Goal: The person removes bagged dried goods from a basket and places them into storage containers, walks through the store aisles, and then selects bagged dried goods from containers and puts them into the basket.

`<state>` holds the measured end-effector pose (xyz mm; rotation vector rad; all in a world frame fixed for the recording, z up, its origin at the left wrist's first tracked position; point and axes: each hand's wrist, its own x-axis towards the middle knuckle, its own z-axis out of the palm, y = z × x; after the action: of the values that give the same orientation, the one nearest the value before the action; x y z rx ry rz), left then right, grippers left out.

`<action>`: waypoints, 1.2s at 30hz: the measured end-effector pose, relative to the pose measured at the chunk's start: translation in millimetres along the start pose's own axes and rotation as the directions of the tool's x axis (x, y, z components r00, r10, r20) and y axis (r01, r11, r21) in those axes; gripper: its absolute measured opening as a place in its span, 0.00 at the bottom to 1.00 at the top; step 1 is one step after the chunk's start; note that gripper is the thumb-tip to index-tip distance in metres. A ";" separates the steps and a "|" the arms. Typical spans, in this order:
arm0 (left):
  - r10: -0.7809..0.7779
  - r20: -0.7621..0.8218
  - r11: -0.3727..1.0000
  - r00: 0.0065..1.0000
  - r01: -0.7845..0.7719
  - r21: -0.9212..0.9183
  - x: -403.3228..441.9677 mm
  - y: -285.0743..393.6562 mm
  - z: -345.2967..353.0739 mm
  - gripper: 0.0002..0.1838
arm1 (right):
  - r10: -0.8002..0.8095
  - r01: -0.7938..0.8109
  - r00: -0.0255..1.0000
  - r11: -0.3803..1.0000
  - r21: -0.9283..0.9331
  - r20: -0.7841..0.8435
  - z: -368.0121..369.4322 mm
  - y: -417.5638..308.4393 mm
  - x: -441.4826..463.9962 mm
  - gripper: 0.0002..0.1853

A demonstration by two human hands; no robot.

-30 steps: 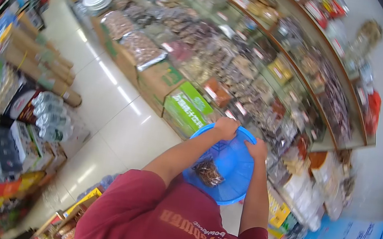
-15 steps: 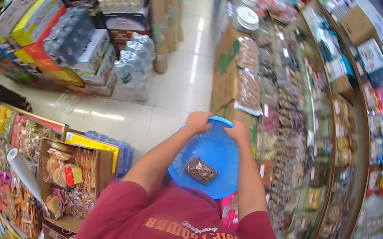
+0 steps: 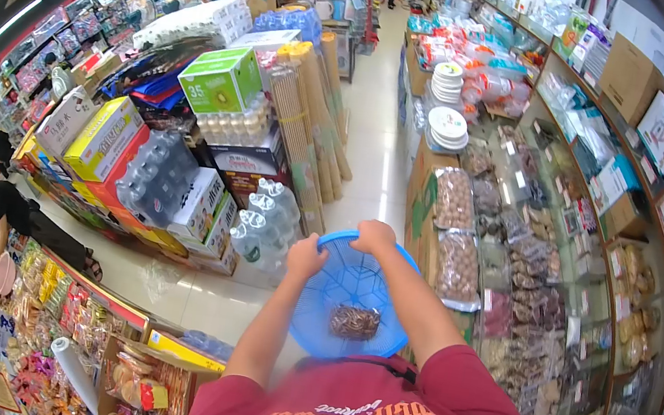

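Note:
A round blue plastic basket [image 3: 326, 287] is held out in front of my body, its inside facing up toward me. My left hand [image 3: 306, 257] is closed on the left part of its far rim. Further right along that rim, my right hand [image 3: 375, 238] grips it too, fingers partly hidden over the edge. Inside the basket, toward the near side, lies a clear packet of brown dried goods [image 3: 354, 322]; its exact contents are too small to tell. Neither hand touches the packet.
To the right stands a long glass-divided display [image 3: 527, 280] of bagged dried goods. Bottled water packs [image 3: 265, 223] and stacked cartons [image 3: 203, 210] line the left. A tiled aisle [image 3: 378, 128] runs ahead. A person in black [image 3: 14, 207] bends over packaged goods at far left.
My view has lifted and swung left, showing more of the aisle and shelves. Both hands keep hold of the basket, and the packet remains inside it.

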<state>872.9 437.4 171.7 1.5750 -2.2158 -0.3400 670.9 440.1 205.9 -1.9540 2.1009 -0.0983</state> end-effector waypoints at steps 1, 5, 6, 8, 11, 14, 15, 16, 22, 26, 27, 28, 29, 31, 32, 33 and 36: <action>-0.007 -0.012 1.000 1.000 0.007 0.004 15.0 4.0 7.7 0.14 | 0.030 -0.030 0.999 0.999 0.020 -0.015 0.2 11.9 7.4 0.21; 0.082 0.042 0.997 0.996 -0.083 0.008 53.8 18.4 45.2 0.15 | 0.115 -0.115 0.993 0.990 0.081 -0.002 1.4 53.3 22.5 0.23; 0.089 0.047 0.996 0.995 -0.090 0.016 61.7 29.2 44.9 0.15 | 0.133 -0.133 0.991 0.987 0.089 0.007 -2.7 60.9 24.5 0.24; 0.119 0.054 0.993 0.991 -0.120 0.014 83.5 45.7 49.5 0.15 | 0.162 -0.162 0.987 0.981 0.107 0.011 -7.9 76.9 33.9 0.24; 0.189 0.101 0.982 0.977 -0.191 0.009 116.3 57.8 65.8 0.15 | 0.217 -0.212 0.976 0.966 0.147 -0.020 -5.9 107.2 51.8 0.24; 0.235 0.160 0.972 0.959 -0.236 -0.012 141.8 65.6 87.5 0.15 | 0.268 -0.258 0.963 0.951 0.170 -0.033 2.1 128.7 61.2 0.24; 0.229 0.184 0.973 0.956 -0.230 -0.019 150.7 71.7 94.2 0.15 | 0.285 -0.275 0.958 0.947 0.168 -0.037 0.9 136.0 67.7 0.25; 0.225 0.209 0.974 0.952 -0.224 -0.025 161.0 76.3 100.6 0.15 | 0.303 -0.292 0.952 0.941 0.171 -0.038 -0.2 143.4 74.5 0.25; 0.363 0.216 0.932 0.907 -0.351 -0.093 249.8 98.0 131.4 0.14 | 0.461 -0.448 0.887 0.872 0.197 -0.022 -30.9 177.3 124.1 0.25; 0.443 0.238 0.897 0.864 -0.429 -0.111 315.7 113.4 136.4 0.14 | 0.523 -0.507 0.852 0.840 0.194 -0.034 -60.7 192.1 165.0 0.24; 0.456 0.238 0.890 0.857 -0.440 -0.120 327.7 113.6 141.8 0.14 | 0.531 -0.514 0.846 0.834 0.203 -0.042 -63.9 195.4 172.1 0.24; 0.469 0.239 0.883 0.850 -0.450 -0.130 338.7 115.2 146.2 0.14 | 0.557 -0.538 0.830 0.817 0.208 -0.043 -61.8 200.8 180.2 0.24; 0.490 0.249 0.872 0.835 -0.468 -0.145 351.1 117.0 151.8 0.14 | 0.570 -0.551 0.819 0.811 0.195 -0.057 -57.0 207.5 188.8 0.24; 0.495 0.292 0.869 0.818 -0.459 -0.185 357.5 117.9 160.5 0.15 | 0.602 -0.587 0.798 0.789 0.180 -0.037 -44.9 214.1 192.1 0.24; 0.498 0.318 0.867 0.806 -0.459 -0.195 356.4 117.9 168.5 0.15 | 0.620 -0.606 0.783 0.776 0.173 -0.040 -43.4 217.1 194.3 0.24; 0.525 0.307 0.851 0.794 -0.479 -0.215 362.2 119.8 174.5 0.15 | 0.637 -0.621 0.769 0.765 0.172 -0.053 -44.3 219.6 197.7 0.24; 0.579 0.301 0.815 0.757 -0.535 -0.223 391.8 136.3 184.3 0.15 | 0.674 -0.653 0.737 0.728 0.208 -0.043 -53.0 237.2 206.5 0.24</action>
<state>562.4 108.5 134.8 0.7527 -2.7487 -0.6004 417.1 250.1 171.0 -1.0080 2.6304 -0.2505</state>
